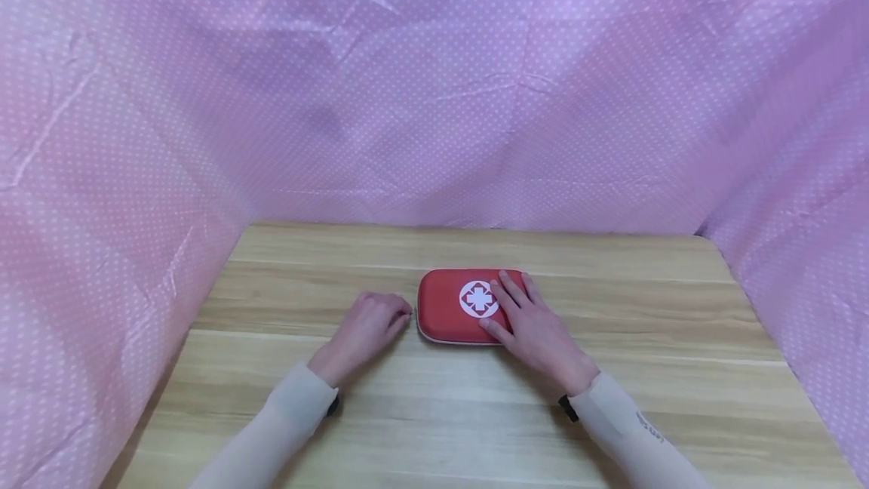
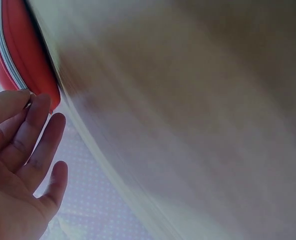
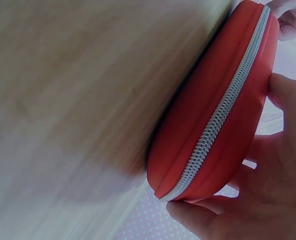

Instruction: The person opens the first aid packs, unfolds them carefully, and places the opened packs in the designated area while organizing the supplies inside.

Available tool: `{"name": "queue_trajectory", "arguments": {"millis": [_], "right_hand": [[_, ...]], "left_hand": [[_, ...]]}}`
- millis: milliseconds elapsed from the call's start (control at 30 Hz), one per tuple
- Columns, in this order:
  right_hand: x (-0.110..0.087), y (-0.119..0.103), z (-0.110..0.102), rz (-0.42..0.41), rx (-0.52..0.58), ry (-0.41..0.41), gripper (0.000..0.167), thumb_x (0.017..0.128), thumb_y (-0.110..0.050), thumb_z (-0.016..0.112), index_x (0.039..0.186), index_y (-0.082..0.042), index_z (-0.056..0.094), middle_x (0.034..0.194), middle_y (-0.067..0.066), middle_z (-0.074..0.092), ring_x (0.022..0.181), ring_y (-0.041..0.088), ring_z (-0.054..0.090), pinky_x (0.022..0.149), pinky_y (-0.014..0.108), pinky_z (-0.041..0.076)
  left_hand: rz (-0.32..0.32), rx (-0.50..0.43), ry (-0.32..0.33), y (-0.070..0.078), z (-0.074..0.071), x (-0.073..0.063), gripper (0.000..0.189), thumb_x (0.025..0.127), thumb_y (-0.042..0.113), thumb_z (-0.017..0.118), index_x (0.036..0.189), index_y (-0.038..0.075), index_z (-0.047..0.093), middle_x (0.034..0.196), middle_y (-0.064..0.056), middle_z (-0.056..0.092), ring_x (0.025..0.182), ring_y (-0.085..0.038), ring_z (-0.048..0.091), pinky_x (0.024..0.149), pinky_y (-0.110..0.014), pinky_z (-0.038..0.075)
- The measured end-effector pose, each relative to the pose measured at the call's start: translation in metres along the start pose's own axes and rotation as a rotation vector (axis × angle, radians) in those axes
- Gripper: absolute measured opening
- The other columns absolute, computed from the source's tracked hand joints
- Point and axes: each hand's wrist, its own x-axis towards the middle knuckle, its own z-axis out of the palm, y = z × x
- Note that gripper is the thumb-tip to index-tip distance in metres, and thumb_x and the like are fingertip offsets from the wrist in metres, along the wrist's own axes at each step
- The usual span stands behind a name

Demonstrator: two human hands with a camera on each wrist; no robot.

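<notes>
Red case (image 1: 437,308), one: flat on the worktop (image 1: 434,413), white cross emblem (image 1: 478,299) uppermost, zipper teeth (image 3: 212,125) meshed along the near side.

Left grip (image 1: 366,327), narrow: thumb and finger pinch what looks like the zipper pull (image 1: 412,312), at the case's left end.

Right grip (image 1: 536,330), wide: fingers spread over the lid's right part.

Handling note: I judge this to be zipper work. I should draw in line with the track, ease round corners, and press the lid just enough to stop sliding; too hard could pinch the teeth.
</notes>
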Motion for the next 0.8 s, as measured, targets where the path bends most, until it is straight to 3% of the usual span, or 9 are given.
{"name": "queue_trajectory", "arguments": {"millis": [200, 333, 633, 800], "right_hand": [[-0.002, 0.000, 0.001, 0.007, -0.027, -0.026, 0.080, 0.101, -0.055, 0.060, 0.161, -0.009, 0.036, 0.169, 0.016, 0.025, 0.154, 0.050, 0.015, 0.110, 0.056, 0.045], [-0.001, 0.000, 0.003, 0.007, -0.016, -0.020, 0.080, 0.101, -0.055, 0.059, 0.162, -0.009, 0.035, 0.170, 0.016, 0.024, 0.154, 0.049, 0.014, 0.112, 0.056, 0.043], [0.000, 0.000, 0.003, -0.008, -0.016, 0.008, 0.079, 0.101, -0.054, 0.060, 0.160, -0.007, 0.037, 0.169, 0.016, 0.026, 0.154, 0.050, 0.015, 0.113, 0.056, 0.041], [0.000, 0.000, 0.003, -0.010, -0.002, 0.026, 0.079, 0.101, -0.054, 0.060, 0.160, -0.006, 0.037, 0.169, 0.017, 0.026, 0.154, 0.050, 0.015, 0.114, 0.057, 0.040]], "left_hand": [[0.009, 0.010, -0.016, 0.006, 0.004, -0.013, 0.010, 0.091, 0.014, 0.079, 0.101, 0.012, 0.079, 0.098, -0.001, 0.078, 0.093, -0.020, 0.073, 0.095, -0.048, 0.052], [-0.003, 0.002, -0.011, 0.009, 0.004, -0.018, 0.010, 0.091, 0.015, 0.080, 0.100, 0.013, 0.079, 0.097, 0.001, 0.077, 0.093, -0.019, 0.072, 0.095, -0.047, 0.052], [-0.032, 0.000, -0.040, 0.017, 0.002, -0.023, 0.013, 0.091, 0.017, 0.081, 0.103, 0.011, 0.079, 0.098, -0.001, 0.077, 0.092, -0.019, 0.072, 0.092, -0.044, 0.056], [0.002, 0.021, -0.022, 0.020, 0.001, -0.025, 0.013, 0.090, 0.015, 0.081, 0.102, 0.010, 0.079, 0.096, -0.002, 0.077, 0.091, -0.019, 0.072, 0.088, -0.042, 0.058]]}}
